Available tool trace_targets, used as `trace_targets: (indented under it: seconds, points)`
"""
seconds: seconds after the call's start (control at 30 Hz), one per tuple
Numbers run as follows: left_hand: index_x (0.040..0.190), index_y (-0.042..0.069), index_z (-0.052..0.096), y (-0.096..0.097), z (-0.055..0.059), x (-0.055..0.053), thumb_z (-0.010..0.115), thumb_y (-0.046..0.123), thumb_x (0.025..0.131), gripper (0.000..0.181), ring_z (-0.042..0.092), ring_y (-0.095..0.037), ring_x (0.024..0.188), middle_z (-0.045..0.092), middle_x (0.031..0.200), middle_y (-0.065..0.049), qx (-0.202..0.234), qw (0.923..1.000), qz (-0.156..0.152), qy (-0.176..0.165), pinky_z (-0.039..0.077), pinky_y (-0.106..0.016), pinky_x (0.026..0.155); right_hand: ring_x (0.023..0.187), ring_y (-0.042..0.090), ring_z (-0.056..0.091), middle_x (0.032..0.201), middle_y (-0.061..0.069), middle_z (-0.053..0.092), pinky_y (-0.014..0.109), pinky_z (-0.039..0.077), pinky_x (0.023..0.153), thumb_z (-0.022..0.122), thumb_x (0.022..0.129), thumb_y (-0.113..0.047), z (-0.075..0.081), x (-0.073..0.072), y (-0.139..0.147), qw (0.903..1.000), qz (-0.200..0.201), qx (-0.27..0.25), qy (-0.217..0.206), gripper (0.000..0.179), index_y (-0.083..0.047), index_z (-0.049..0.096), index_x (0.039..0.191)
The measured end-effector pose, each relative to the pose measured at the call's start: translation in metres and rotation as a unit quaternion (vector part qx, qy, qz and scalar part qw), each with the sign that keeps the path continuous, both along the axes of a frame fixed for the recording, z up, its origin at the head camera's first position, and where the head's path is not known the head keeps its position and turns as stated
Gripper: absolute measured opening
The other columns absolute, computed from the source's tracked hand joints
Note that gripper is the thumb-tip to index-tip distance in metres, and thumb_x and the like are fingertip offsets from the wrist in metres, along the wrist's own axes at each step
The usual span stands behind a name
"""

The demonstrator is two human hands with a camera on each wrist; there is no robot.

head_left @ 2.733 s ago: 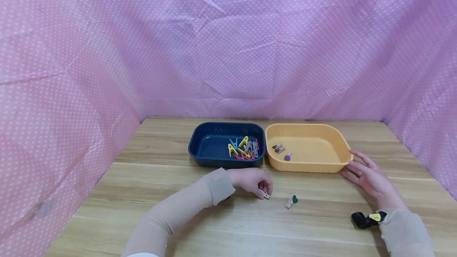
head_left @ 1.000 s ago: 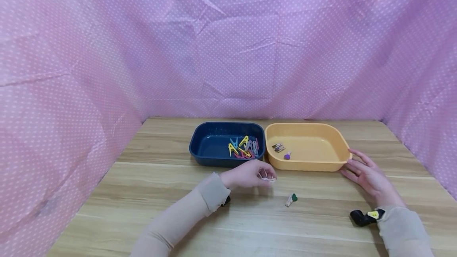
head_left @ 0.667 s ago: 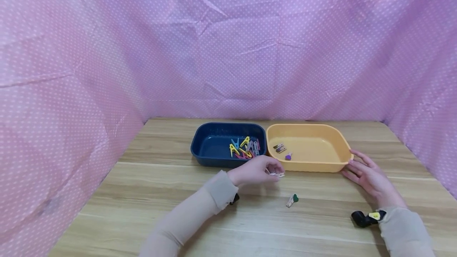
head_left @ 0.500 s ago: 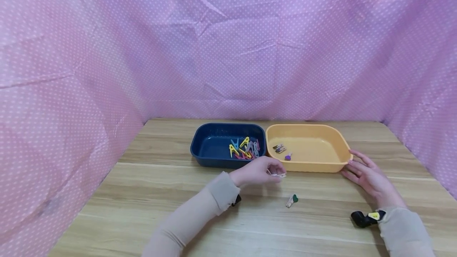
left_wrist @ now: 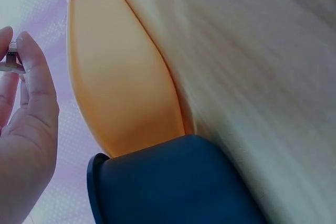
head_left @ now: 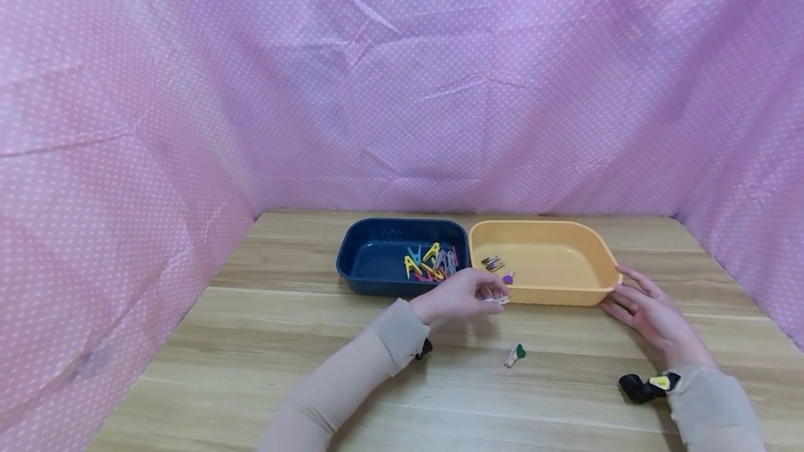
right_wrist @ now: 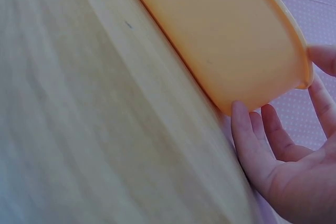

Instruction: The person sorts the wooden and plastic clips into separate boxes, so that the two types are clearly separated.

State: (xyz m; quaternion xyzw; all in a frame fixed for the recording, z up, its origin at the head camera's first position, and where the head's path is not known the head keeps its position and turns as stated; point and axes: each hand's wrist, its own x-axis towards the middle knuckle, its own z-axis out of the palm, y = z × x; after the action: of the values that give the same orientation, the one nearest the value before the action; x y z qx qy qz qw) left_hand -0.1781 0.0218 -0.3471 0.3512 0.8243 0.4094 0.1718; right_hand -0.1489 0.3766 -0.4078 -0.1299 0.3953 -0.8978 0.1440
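Note:
My left hand (head_left: 461, 294) pinches a small pale clothespin (head_left: 496, 300) just in front of the yellow tray's near wall, above the table. In the left wrist view the clothespin (left_wrist: 12, 59) sits between the tips of thumb and finger. My right hand (head_left: 656, 316) rests its fairly straight, spread fingers against the right front corner of the yellow tray (head_left: 553, 295); the right wrist view shows the fingertips (right_wrist: 239, 109) on the tray's outer wall and rim. In the tray lie a few small clothespins (head_left: 493, 263) and one with a purple heart (head_left: 509, 277).
A navy tray (head_left: 377, 283) stands against the yellow tray's left side, with several yellow, blue, pink and grey clothespins (head_left: 433, 267) in it. A wooden clothespin with a green heart (head_left: 515, 355) lies on the wooden table (head_left: 452, 396). Polka-dot cloth (head_left: 402, 89) hangs behind.
My left hand has lifted the pale clothespin from the table and carried it right and forward, up to the yellow tray's near wall. The right hand has stayed at the tray's corner.

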Motion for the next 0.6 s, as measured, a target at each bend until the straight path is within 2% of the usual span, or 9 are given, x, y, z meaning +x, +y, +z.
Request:
trace_targets:
  seconds: [0.13, 0.33, 0.6]
  points:
    - [0.103, 0.010, 0.068, 0.001, 0.005, -0.003, 0.068, 0.012, 0.087, 0.015, 0.054, -0.001, 0.082, 0.064, 0.094, 0.004, -0.005, 0.9999, -0.002, 0.016, 0.047, -0.012, 0.076, 0.104, 0.022, 0.065, 0.115, 0.006, 0.065, 0.036, 0.055, 0.088, 0.033, 0.098, 0.008, -0.001, 0.000, 0.002, 0.9999, -0.001, 0.012, 0.005, 0.044, -0.015, 0.062, 0.122]
    - [0.106, 0.010, 0.068, -0.001, 0.017, -0.008, 0.068, 0.013, 0.087, 0.018, 0.055, -0.003, 0.083, 0.063, 0.093, 0.003, -0.011, 0.9992, 0.012, 0.036, 0.047, -0.012, 0.076, 0.104, 0.021, 0.065, 0.114, 0.005, 0.066, 0.036, 0.055, 0.088, 0.034, 0.099, 0.007, 0.000, -0.001, 0.003, 0.9998, -0.003, 0.018, 0.004, 0.043, -0.015, 0.062, 0.122]
    - [0.108, 0.011, 0.066, 0.000, 0.032, -0.025, 0.067, 0.016, 0.089, 0.020, 0.056, -0.005, 0.085, 0.063, 0.097, 0.003, -0.040, 0.9971, 0.008, 0.065, 0.048, -0.012, 0.076, 0.105, 0.023, 0.064, 0.114, 0.008, 0.066, 0.037, 0.054, 0.089, 0.033, 0.098, 0.009, -0.002, 0.001, 0.002, 0.9999, 0.010, 0.003, 0.010, 0.043, -0.013, 0.061, 0.122]
